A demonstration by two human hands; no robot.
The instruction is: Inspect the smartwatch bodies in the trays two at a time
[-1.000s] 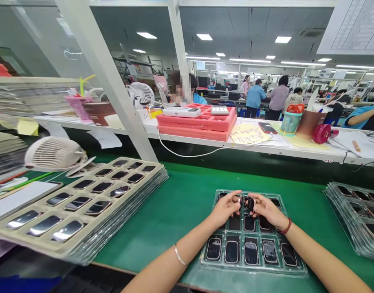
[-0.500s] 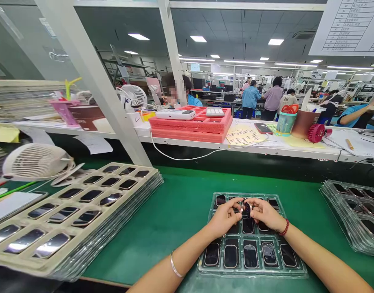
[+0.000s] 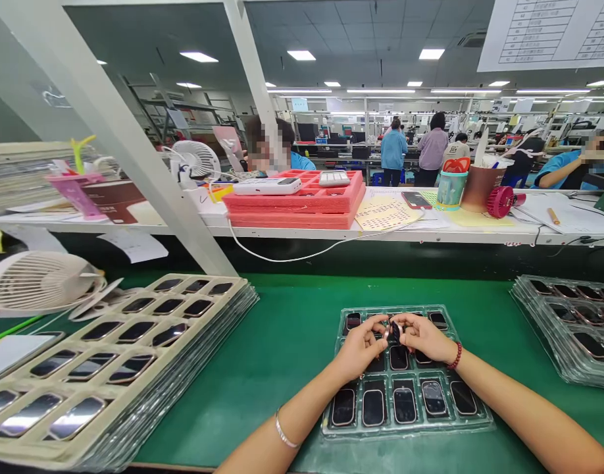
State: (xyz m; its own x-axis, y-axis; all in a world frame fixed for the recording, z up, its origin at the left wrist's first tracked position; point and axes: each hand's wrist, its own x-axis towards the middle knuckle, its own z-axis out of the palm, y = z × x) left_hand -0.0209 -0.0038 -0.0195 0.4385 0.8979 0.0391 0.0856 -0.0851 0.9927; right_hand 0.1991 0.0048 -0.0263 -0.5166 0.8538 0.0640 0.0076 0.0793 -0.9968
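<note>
Over a clear plastic tray (image 3: 405,432) of dark rounded-rectangular screens, my left hand (image 3: 362,345) and my right hand (image 3: 425,337) meet near the tray's back rows. Both hold one small dark screen piece (image 3: 393,332) between their fingertips, tilted up from the tray. The left fingers pinch its left edge and the right fingers its right edge. Below them, a row of screens (image 3: 404,404) lies in the front pockets. My forearms and hands hide part of the middle and back pockets.
At the left, a beige tray (image 3: 171,342) of screens tops a tall stack. Another clear tray stack (image 3: 553,329) stands right. Beyond, a shelf (image 3: 292,237) holds red foam trays (image 3: 292,212), cups and fans. People work farther back.
The view has shifted slightly. The small piece between my fingers has turned and sits a little more tilted. Both hands remain over the same part of the tray.
</note>
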